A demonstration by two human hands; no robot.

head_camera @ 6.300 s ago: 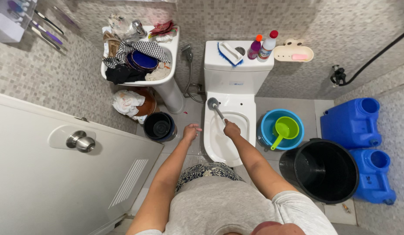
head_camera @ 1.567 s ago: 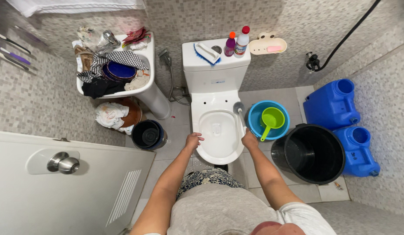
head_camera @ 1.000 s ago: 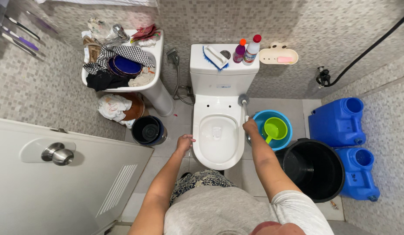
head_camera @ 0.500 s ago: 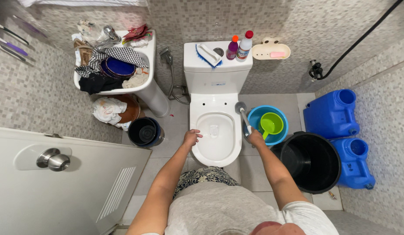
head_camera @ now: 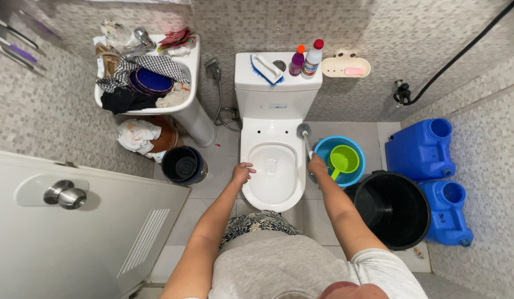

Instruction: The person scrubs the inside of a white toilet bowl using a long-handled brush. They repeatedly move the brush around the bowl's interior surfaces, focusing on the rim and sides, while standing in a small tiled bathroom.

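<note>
Toilet (head_camera: pixel 272 182) seen from above, lidless, its white bowl open between two arms. The right hand (head_camera: pixel 317 165) has its fingers wrapped round the handle of a brush (head_camera: pixel 304 133), whose grey head sits at the bowl's right rear edge, beside a blue basin (head_camera: pixel 323 148) holding a green scoop (head_camera: pixel 341 160). The left hand (head_camera: pixel 242 173) rests on the bowl's left rim, fingers loosely spread and holding nothing. On the tank (head_camera: pixel 278 83) lie a blue scrub brush (head_camera: pixel 264 68) and two bottles (head_camera: pixel 304 58). A black bucket (head_camera: pixel 394 209) and two blue jugs (head_camera: pixel 423 149) stand at right; a cluttered sink (head_camera: pixel 182 105) at left.
</note>
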